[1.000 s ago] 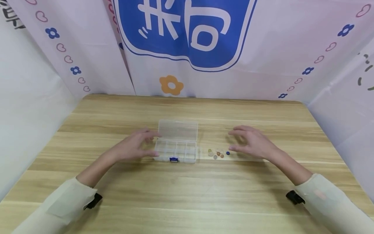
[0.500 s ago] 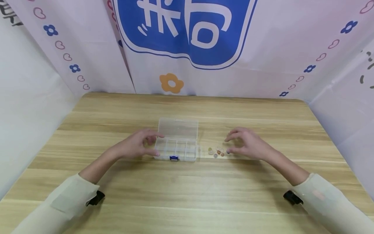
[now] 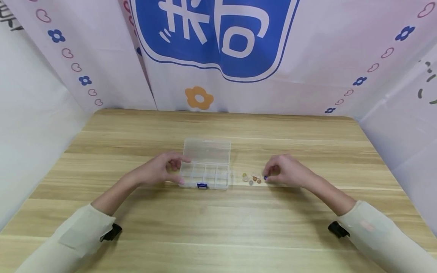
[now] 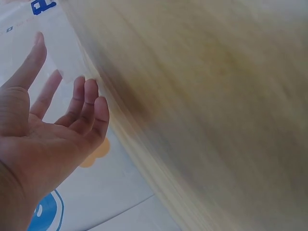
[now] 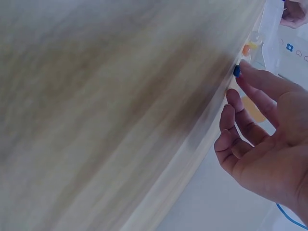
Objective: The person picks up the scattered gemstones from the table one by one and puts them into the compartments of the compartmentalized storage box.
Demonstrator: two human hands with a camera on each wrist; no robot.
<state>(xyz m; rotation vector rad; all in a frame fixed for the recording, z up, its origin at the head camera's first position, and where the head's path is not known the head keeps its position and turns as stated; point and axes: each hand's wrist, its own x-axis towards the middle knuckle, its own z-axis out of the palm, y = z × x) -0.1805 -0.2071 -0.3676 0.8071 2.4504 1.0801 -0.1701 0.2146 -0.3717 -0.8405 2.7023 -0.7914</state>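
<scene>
A clear plastic compartment box (image 3: 205, 176) lies on the table with its lid (image 3: 207, 151) tipped back and a blue latch (image 3: 202, 185) at its front. My left hand (image 3: 158, 168) is at the box's left side, thumb by the front corner and index finger by the hinge. Its fingers look spread and loosely bent in the left wrist view. To the right of the box, my right hand (image 3: 290, 170) pinches a small blue bead (image 5: 237, 70) between thumb and index finger. Its other fingers curl loosely. Several small beads (image 3: 254, 178), orange, clear and yellowish, lie between box and right hand.
The wooden table (image 3: 218, 227) runs back to a printed white cloth (image 3: 300, 91). White sheets stand at the left and right sides. Each sleeve carries a black device (image 3: 338, 229) near the cuff.
My right hand has moved slightly left and down to the blue bead, and its thumb and index finger have closed on it. My left hand has shifted only slightly at the box's side.
</scene>
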